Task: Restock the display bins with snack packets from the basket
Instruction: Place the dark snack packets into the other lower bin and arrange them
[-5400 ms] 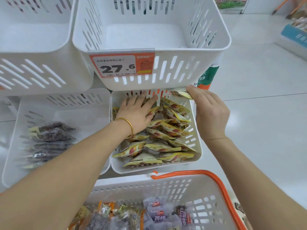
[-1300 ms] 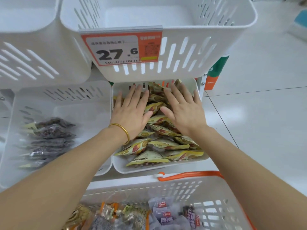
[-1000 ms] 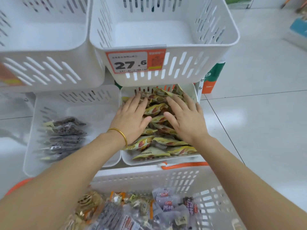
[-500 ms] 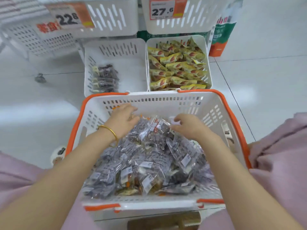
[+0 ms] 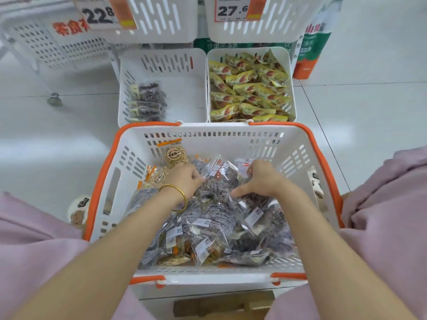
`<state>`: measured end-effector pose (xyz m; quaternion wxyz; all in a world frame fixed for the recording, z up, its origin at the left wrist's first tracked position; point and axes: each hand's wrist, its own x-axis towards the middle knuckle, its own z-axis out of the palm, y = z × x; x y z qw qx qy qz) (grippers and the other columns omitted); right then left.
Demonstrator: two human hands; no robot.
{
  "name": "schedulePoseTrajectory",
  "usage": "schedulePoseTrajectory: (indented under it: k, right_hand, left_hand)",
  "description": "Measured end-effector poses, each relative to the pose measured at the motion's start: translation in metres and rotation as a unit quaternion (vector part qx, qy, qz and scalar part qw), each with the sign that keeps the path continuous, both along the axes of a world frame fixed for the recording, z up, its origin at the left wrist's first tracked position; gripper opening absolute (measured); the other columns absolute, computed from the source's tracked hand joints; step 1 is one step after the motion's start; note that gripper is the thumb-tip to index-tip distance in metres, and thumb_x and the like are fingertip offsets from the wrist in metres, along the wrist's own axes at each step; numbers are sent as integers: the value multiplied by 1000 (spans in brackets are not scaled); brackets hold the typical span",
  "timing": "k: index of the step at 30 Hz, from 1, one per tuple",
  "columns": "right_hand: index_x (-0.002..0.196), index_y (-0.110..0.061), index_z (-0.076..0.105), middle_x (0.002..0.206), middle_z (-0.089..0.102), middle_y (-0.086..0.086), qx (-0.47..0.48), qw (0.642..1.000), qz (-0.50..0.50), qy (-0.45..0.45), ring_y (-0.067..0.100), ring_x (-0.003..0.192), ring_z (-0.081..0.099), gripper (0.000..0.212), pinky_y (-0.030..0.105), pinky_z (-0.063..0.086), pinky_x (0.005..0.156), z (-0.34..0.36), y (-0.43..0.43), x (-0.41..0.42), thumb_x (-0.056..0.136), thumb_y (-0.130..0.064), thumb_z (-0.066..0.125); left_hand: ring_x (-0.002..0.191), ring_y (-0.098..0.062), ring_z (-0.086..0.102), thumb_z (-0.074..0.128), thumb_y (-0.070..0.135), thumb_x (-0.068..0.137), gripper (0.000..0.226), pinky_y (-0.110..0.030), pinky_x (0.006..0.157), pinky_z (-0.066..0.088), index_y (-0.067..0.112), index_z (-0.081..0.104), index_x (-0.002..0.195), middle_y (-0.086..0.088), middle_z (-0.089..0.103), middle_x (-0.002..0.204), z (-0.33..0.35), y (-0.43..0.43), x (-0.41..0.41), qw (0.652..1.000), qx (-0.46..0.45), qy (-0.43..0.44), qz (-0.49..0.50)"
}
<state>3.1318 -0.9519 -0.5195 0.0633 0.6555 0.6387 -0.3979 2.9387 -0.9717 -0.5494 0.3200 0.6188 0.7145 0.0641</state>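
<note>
A white basket (image 5: 231, 146) with an orange rim sits low in front of the person, between knees covered in pink cloth (image 5: 388, 215), and it is heaped with snack packets (image 5: 215, 227), mostly clear wrappers with dark contents and white labels. Both hands are down in the far half of this heap. The left hand (image 5: 186, 180), with a gold bracelet (image 5: 172, 186) on its wrist, has its fingers (image 5: 196, 177) curled and pinching the left edge of a clear packet (image 5: 221, 176) that stands up between the two hands. The right hand (image 5: 263, 180) lies just beside that packet on its other side, its fingers (image 5: 253, 167) bent down over the wrappers and its thumb (image 5: 238, 192) stuck out to the left. Its fingertips are hidden in the pile, so I cannot tell whether they grip anything. Two packets with round labels (image 5: 175, 155) lean against the basket's far left corner. Just beyond the basket, two white display bins stand side by side on the tiled floor (image 5: 358, 112). The left bin (image 5: 184, 98) holds only a small stack of dark packets (image 5: 147, 100) along its left wall, while the right bin (image 5: 291, 88) is filled with yellow packets (image 5: 249, 88). Above them hang two more white bins, carrying price tags that read 22.8 (image 5: 99, 15) and 27.6 (image 5: 232, 10).
</note>
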Motion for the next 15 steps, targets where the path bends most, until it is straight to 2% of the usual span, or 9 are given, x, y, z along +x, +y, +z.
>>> schedulePoseTrajectory:
  k: [1,3,5,7,9,10,12,13,15]
  right_hand:
    - [85,-13,41,81,38,4,10,999,-26,31,16,77,42,62,26,30,54,3,1,1,58,-45,86]
    - [99,-8,43,84,47,2,21,986,-116,119,14,75,48,62,27,36,58,9,5,4,63,-36,85]
    - [108,-10,43,89,54,4,-9,946,-224,235,16,78,56,62,30,47,62,13,7,5,67,-32,83]
    - [114,-14,43,99,60,12,-47,897,-303,319,23,84,63,60,41,56,70,13,10,2,70,-31,81]
    - [105,-12,46,95,64,12,-54,856,-353,372,22,80,63,45,44,57,74,10,13,-3,75,-28,77]
    - [98,-11,46,91,65,10,-55,838,-372,395,21,77,63,36,43,57,71,10,13,-5,79,-25,74]
    - [86,-12,46,80,64,7,-44,809,-400,428,18,68,61,24,35,56,59,10,12,-10,86,-22,67]
    - [82,-12,46,77,64,7,-33,792,-420,442,17,65,61,21,33,55,54,10,12,-11,89,-19,65]
    - [77,-11,48,74,62,7,2,747,-466,474,18,63,61,20,35,58,54,15,11,-14,90,-13,62]
  left_hand:
    - [58,-16,46,53,15,94,34,-36,90,50,9,43,61,-9,45,62,5,0,2,997,-13,-66,25]
    - [52,-13,46,46,7,95,40,-40,90,53,15,30,59,-4,27,58,15,0,3,969,-44,-218,105]
    - [67,-18,62,42,4,97,42,-46,90,52,17,25,61,-3,23,63,23,0,1,930,-63,-319,169]
    - [80,-15,69,43,4,97,40,-46,92,51,16,26,62,-3,26,66,29,2,-2,906,-53,-364,207]
    - [90,-15,66,45,-1,93,38,-41,86,55,16,28,64,-10,34,73,32,3,-8,879,-41,-412,234]
    - [88,-17,68,46,-5,91,38,-38,80,57,16,30,64,-11,38,79,33,4,-11,868,-41,-434,240]
    - [89,-25,58,46,-12,84,30,-38,75,58,11,40,67,-19,48,87,35,3,-13,843,-50,-472,252]
    - [100,-32,59,45,-16,81,22,-42,77,58,5,49,78,-28,55,101,38,2,-13,826,-58,-496,260]
    - [113,-39,56,39,-24,77,42,-48,82,55,1,52,108,-31,53,124,38,0,-13,790,-64,-541,280]
